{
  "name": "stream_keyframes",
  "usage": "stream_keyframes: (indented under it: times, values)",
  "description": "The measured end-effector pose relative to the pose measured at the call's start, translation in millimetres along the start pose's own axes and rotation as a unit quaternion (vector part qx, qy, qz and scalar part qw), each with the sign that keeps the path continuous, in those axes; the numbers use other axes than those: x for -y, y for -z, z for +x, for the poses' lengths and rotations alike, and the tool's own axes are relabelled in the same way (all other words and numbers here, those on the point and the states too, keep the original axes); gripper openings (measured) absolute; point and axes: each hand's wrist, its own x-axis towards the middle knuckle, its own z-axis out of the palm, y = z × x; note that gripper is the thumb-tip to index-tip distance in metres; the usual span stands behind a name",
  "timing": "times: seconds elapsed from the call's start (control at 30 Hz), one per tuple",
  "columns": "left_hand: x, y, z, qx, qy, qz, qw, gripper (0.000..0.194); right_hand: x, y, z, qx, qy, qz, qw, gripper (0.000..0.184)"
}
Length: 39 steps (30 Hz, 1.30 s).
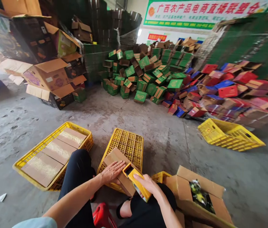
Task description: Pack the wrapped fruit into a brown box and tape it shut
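My left hand (112, 171) lies flat, fingers stretched out, on a brown cardboard box (121, 172) that rests on an upturned yellow plastic crate (129, 142) in front of my knees. My right hand (148, 184) is wrapped round a yellow tape dispenser (136, 182), whose front end sits on the box's right side. I sit low, with dark trousers and a red stool (102, 215) under me.
A yellow crate (29, 158) at my left holds three taped brown boxes. An open carton (195, 193) with dark contents stands at my right. Another yellow crate (231, 134) lies tipped farther right. Heaps of green, red and brown boxes fill the back.
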Motion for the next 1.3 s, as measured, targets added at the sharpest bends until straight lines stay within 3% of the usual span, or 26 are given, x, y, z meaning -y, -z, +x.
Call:
stream_keyframes:
  times: [0.23, 0.5, 0.77, 0.87, 1.1, 1.3]
  values:
    - [1.5, -1.2, 1.4, 0.027, -0.01, -0.023, 0.999, 0.119, -9.6, 9.1, -28.8, -0.008, -0.044, -0.019, 0.999, 0.055]
    - [0.6, 6.8, -6.3, -0.013, -0.033, -0.03, 0.999, 0.119, -12.9, 4.0, -35.2, -0.045, -0.046, -0.004, 0.998, 0.052]
    - [3.1, 8.3, -8.2, -0.069, -0.033, 0.008, 0.997, 0.09, -19.1, 5.3, -28.8, -0.05, -0.044, 0.02, 0.998, 0.053]
    - [8.0, 9.4, -9.7, -0.082, -0.024, 0.019, 0.996, 0.089, -20.8, 5.1, -27.6, -0.053, -0.037, 0.033, 0.997, 0.055]
    - [35.8, 19.6, -8.2, -0.047, -0.046, 0.022, 0.998, 0.086, -21.4, -3.8, -23.8, -0.055, -0.027, 0.059, 0.996, 0.053]
    - [76.3, 60.3, 15.3, 0.007, -0.067, 0.04, 0.997, 0.075, -13.8, -33.4, -11.5, -0.063, -0.033, 0.088, 0.994, 0.055]
